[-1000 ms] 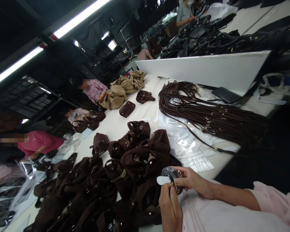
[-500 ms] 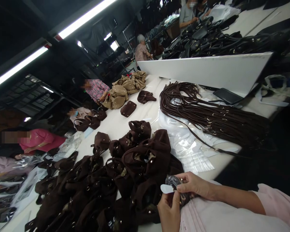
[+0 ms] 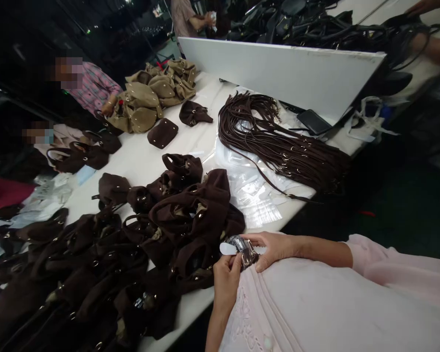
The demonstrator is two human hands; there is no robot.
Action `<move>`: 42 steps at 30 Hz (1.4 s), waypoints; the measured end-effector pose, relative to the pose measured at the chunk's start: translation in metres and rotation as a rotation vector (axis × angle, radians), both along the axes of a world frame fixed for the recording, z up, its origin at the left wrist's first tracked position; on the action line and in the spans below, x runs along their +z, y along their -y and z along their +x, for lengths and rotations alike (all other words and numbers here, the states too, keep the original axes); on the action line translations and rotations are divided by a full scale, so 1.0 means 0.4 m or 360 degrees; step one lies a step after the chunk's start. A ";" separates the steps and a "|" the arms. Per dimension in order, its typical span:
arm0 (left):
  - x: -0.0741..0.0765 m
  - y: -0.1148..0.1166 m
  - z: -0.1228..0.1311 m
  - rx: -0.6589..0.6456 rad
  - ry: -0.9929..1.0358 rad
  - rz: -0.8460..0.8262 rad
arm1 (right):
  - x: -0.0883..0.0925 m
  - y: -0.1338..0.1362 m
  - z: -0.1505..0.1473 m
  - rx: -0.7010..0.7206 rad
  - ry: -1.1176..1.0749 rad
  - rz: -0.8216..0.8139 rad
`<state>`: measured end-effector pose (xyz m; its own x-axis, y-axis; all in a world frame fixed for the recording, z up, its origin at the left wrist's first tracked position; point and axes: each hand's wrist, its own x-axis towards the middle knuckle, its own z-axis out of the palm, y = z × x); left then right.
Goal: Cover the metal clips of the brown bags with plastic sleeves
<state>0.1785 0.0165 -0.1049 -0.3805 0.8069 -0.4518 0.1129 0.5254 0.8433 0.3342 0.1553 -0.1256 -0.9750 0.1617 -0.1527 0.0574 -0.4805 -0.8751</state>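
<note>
Close to my body, at the table's front edge, both hands hold a small clear plastic bag point(image 3: 245, 250) with something dark and metal fittings in it, probably a coiled strap. My left hand point(image 3: 225, 278) pinches its lower side, by a white rounded tag point(image 3: 227, 249) that sticks out to the left. My right hand point(image 3: 275, 249) grips it from the other side, thumb below and fingers behind. Just left of the hands lies a heap of dark brown handbags point(image 3: 194, 215). Beyond them, flat clear plastic bags point(image 3: 256, 200) are spread on the table.
A bundle of brown straps point(image 3: 289, 151) with gold clasps hangs over the table edge. Behind it are a black phone point(image 3: 314, 121) and a white board point(image 3: 286, 73). Tan bags point(image 3: 143, 102) lie farther off by a co-worker in a checked shirt point(image 3: 95, 88).
My view has tilted down and turned right, so the scene sits further left. My right hand has shifted its grip, its thumb now lower on the bag; the left still pinches near the tag.
</note>
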 end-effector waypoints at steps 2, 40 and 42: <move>0.009 -0.001 0.003 0.0017 0.0012 -0.0018 | -0.001 0.001 0.007 -0.0060 0.0008 0.0039; 0.012 -0.042 -0.007 -0.0365 -0.0382 0.0182 | -0.060 0.008 -0.012 -0.0373 0.0223 -0.0169; 0.011 -0.042 -0.006 -0.0359 -0.0338 0.0167 | -0.074 0.001 -0.009 -0.0417 0.0257 -0.0487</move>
